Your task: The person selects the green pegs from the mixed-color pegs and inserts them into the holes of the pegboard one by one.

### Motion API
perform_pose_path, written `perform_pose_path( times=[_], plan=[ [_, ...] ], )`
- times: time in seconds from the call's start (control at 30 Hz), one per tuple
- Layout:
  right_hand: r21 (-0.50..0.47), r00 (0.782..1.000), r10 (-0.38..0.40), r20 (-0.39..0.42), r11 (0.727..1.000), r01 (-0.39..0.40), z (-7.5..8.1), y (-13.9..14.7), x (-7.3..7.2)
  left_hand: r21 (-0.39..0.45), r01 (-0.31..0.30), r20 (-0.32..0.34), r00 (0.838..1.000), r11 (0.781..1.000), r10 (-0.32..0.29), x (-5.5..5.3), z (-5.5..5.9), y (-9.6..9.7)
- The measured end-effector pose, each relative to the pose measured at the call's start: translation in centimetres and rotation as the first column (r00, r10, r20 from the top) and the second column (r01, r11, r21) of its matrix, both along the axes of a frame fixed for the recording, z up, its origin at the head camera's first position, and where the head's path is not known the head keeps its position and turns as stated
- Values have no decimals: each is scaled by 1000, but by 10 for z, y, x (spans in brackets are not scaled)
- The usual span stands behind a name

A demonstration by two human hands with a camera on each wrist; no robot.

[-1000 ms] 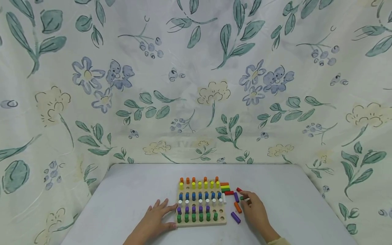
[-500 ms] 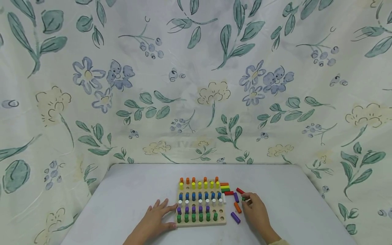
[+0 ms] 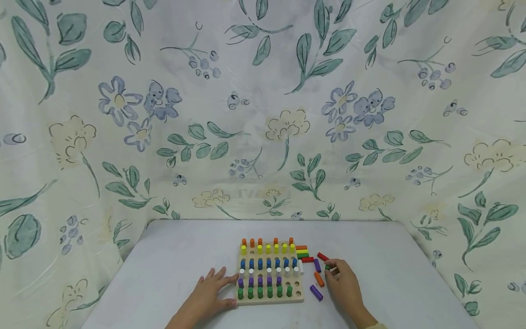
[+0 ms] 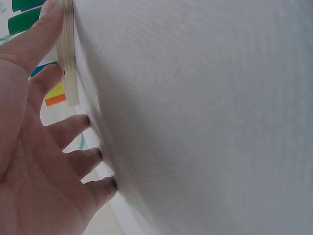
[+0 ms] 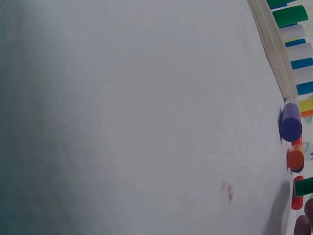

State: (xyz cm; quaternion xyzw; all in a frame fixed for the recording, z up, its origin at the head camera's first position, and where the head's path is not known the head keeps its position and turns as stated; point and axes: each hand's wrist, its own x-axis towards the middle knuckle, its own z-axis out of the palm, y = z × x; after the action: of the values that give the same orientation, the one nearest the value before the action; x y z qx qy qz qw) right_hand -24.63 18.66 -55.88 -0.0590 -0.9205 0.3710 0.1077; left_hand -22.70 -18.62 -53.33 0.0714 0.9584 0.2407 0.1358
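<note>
A wooden pegboard (image 3: 271, 300) lies on the white table with rows of orange, yellow, blue, white, purple and green pegs standing in it. My left hand (image 3: 204, 292) is spread at its left side, thumb and index finger touching the board's edge; in the left wrist view the other fingertips (image 4: 108, 187) rest on the table. To the right of the board, my right hand (image 3: 344, 284) pinches a green peg (image 3: 327, 267), which also shows in the right wrist view above the fingertips (image 5: 309, 208). Part of this peg is hidden by the fingers.
Around the right hand lie a red peg (image 3: 322, 256), an orange peg (image 3: 318, 279) and two purple pegs, one nearer (image 3: 316, 293) and one farther (image 3: 317, 265). More loose pegs, including a white one (image 3: 301, 267), lie along the board's right edge. Floral cloth (image 3: 263, 173) hangs behind the table.
My right hand has shifted slightly to the right with the green peg, which has turned in the fingers. More of the red peg now shows. The left hand has stayed still.
</note>
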Motion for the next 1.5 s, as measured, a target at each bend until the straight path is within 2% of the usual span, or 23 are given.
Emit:
perform_pose_path(
  times=[0.53,0.73,0.97,1.23,1.5],
  plan=[
    [-28,999,16,-39,999,-17,6,-6,4,6,0,8,1000,1000,0,1,0,0],
    [-13,996,60,-59,998,-61,4,-11,5,0,1,9,1000,1000,-1,-1,0,0],
    [1,985,124,-123,992,-125,5,-16,10,8,4,2,1000,1000,-4,0,-1,-1],
    [15,984,138,-110,990,-137,3,-19,12,-2,6,-9,1000,1000,-6,0,0,-1],
    [40,977,166,-131,986,-162,5,-25,15,-4,4,-8,1000,1000,-4,-1,0,-1]
  ],
)
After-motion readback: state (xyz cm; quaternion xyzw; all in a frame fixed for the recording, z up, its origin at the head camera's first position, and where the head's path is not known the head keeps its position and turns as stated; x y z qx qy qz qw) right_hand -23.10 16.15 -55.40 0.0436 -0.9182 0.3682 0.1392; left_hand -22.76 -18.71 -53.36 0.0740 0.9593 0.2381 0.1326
